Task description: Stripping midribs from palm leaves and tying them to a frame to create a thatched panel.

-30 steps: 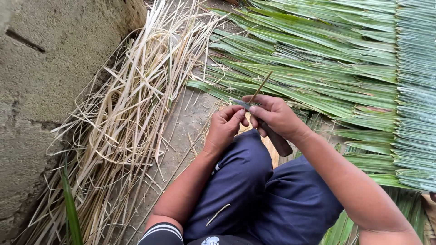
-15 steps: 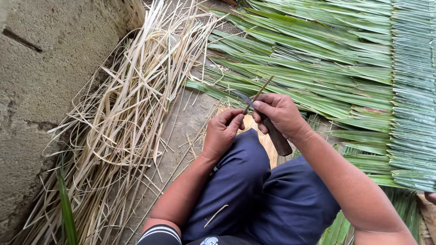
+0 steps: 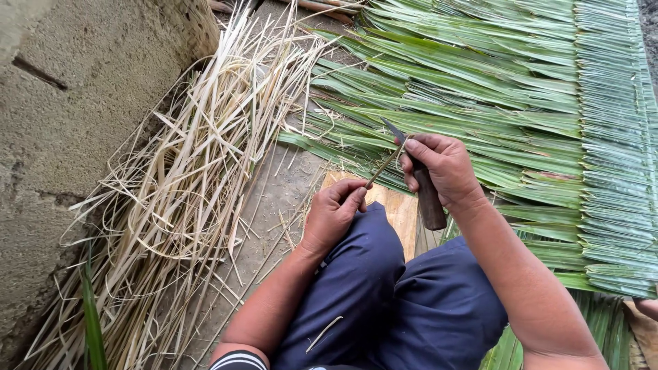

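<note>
Fingers: left hand point(image 3: 332, 214) pinches thin stick point(image 3: 385, 164); right hand point(image 3: 444, 168) clenched on knife point(image 3: 419, 179)
Leaf mat point(image 3: 521, 89): green, 1 o'clock of hands
Dry strips point(image 3: 199, 157): 9 o'clock, by wall point(image 3: 62, 116)
Board point(image 3: 394, 205): under hands
Stick: between hands, tip at blade

- I see no packages, labels, signs or screens anywhere around me here.
</note>
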